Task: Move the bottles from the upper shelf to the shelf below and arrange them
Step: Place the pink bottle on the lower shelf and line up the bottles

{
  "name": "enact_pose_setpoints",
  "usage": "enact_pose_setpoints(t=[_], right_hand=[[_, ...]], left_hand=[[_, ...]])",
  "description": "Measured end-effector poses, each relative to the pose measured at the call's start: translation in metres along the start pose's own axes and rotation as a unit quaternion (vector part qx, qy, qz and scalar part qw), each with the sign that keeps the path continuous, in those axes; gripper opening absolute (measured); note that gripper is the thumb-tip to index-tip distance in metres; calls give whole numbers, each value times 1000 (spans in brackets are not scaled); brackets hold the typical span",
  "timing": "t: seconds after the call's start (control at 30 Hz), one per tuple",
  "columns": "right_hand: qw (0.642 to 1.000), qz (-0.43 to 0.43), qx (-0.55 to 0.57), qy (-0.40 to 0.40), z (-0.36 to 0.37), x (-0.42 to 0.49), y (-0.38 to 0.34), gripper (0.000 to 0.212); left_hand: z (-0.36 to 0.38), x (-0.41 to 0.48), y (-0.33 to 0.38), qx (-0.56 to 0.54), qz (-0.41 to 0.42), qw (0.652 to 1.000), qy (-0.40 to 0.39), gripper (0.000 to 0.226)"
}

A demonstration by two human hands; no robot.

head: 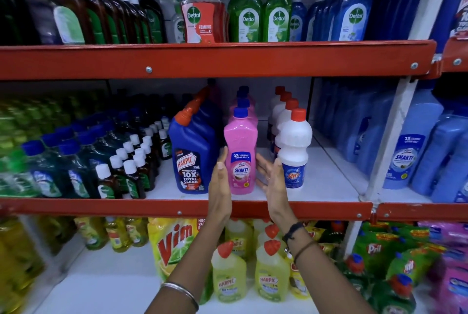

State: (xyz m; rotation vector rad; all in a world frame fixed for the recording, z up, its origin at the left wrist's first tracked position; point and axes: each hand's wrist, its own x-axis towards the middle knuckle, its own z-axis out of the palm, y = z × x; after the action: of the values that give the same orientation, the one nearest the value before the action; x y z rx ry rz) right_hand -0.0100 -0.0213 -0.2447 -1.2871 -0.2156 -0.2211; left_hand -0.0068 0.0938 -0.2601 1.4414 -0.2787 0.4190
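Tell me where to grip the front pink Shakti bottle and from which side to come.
Grip the pink Shakti bottle around its labelled lower body, coming straight from the front, one palm on each side. It stands upright, with the Harpic jug close on one side and the white bottle on the other.

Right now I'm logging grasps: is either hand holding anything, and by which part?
Neither clearly grips. The open left hand and right hand flank the lower body of the pink bottle, which stands on the shelf; contact cannot be told.

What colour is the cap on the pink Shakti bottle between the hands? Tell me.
Dark blue cap on the pink Shakti bottle; head view.
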Motion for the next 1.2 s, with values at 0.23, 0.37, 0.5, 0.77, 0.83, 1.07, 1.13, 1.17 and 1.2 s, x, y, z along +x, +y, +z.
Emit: enact_pose_setpoints(t=[0.23,0.37,0.5,0.77,0.83,1.07,1.13,1.17,1.2], right_hand=[[999,-15,9,44,-4,1,5,123],[999,-11,16,37,-5,2,3,124],[999,-5,16,28,-7,0,1,122],[969,-210,-73,105,14,-32,32,56],[965,-230,-106,63,28,-38,42,65],[995,-60,-17,-71,90,-15,42,98],[992,27,99,-68,98,-5,37,116],[987,53,136,-66,98,-2,35,116],[984,65,153,-64,98,1,34,110]], left_hand=[[-3,3,6,22,-13,999,-45,70],[-3,4,8,8,-15,999,-50,75],[-3,3,10,0,-11,999,-42,78],[-18,-24,4,-57,95,989,95,49],[-35,-25,7,-43,132,982,124,52],[-98,10,16,-50,49,991,115,46],[-107,15,18,-63,9,994,87,48],[-110,16,17,-63,-3,995,74,53],[-113,17,17,-63,-7,996,63,61]])
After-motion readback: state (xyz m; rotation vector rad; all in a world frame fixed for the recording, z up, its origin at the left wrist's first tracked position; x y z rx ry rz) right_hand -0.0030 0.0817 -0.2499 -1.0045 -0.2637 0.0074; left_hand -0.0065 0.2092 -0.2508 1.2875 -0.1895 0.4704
